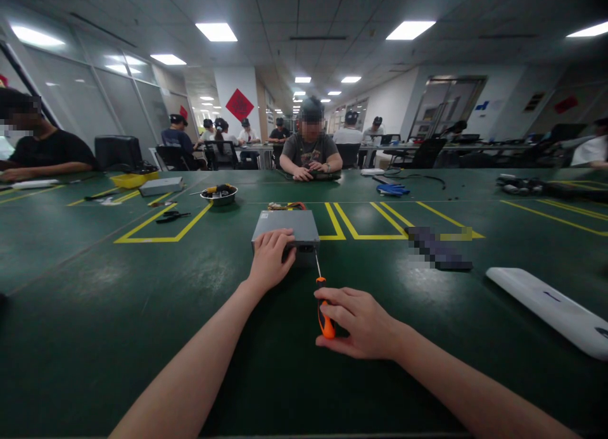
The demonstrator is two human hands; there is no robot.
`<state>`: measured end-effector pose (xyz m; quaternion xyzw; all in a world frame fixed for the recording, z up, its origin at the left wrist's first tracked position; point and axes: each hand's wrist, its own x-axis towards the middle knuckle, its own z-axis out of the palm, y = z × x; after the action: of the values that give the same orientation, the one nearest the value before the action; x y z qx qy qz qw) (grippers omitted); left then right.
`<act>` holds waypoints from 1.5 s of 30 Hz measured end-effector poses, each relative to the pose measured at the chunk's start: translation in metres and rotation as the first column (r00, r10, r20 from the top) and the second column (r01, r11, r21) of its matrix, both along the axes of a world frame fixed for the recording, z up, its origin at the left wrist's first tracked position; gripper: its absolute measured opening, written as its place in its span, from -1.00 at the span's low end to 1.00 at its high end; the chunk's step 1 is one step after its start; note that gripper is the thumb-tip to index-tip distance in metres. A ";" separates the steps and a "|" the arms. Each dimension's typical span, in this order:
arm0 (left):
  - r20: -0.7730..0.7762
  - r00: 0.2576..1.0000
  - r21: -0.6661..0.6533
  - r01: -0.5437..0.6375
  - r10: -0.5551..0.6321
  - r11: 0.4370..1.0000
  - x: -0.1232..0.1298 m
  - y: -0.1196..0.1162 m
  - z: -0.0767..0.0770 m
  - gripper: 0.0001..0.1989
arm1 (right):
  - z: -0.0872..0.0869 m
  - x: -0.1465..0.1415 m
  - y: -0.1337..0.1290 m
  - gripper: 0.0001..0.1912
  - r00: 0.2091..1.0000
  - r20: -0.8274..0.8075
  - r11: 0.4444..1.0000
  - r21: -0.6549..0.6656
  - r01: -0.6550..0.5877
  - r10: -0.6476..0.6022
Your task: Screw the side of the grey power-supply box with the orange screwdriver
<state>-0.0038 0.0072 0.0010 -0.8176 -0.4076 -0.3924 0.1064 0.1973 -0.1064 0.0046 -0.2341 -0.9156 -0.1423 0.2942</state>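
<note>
A grey metal power supply unit [285, 220] sits on the green table in front of me, with a socket in its near face. Coloured wires [287, 206] show behind it. My left hand [273, 258] grips the near left part of the box, fingers on its top and thumb by the near face. In my right hand [354, 322] is an orange and black screwdriver [325, 312], held by its handle between fingers and thumb. Its shaft points away from me, and the tip is at the box's near right corner. Whether it sits in a screw is too small to tell.
A metal bowl [219, 199] with tools, black pliers [171, 216], another grey box [161, 185] and a yellow tray [133, 179] are left. Rightward lie blue gloves [393, 190], a blurred dark object [439, 249] and a white device [546, 306]. A person [311, 151] works across the table.
</note>
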 end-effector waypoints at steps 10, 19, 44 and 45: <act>0.004 1.000 -0.001 0.003 -0.003 1.000 0.000 0.000 0.000 -0.84 | 0.006 0.000 -0.005 -0.74 0.998 0.017 0.992 0.111 0.061 -0.063; 0.012 1.000 0.007 -0.002 0.001 1.000 0.001 0.001 -0.002 -0.83 | 0.004 -0.004 -0.002 -0.76 0.994 -0.080 0.956 0.276 0.098 -0.079; 0.010 1.000 0.013 0.001 -0.001 1.000 0.001 -0.001 0.000 -0.84 | 0.003 0.002 -0.003 -0.65 0.999 -0.026 0.988 0.153 0.033 -0.029; 0.010 1.000 0.014 0.001 -0.001 1.000 0.001 -0.001 0.000 -0.84 | 0.003 0.001 -0.002 -0.66 0.999 -0.039 0.988 0.150 0.029 -0.024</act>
<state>-0.0030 0.0061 0.0011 -0.8151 -0.4050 -0.3994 0.1099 0.1988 -0.1086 0.0072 -0.2260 -0.8935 -0.2103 0.3261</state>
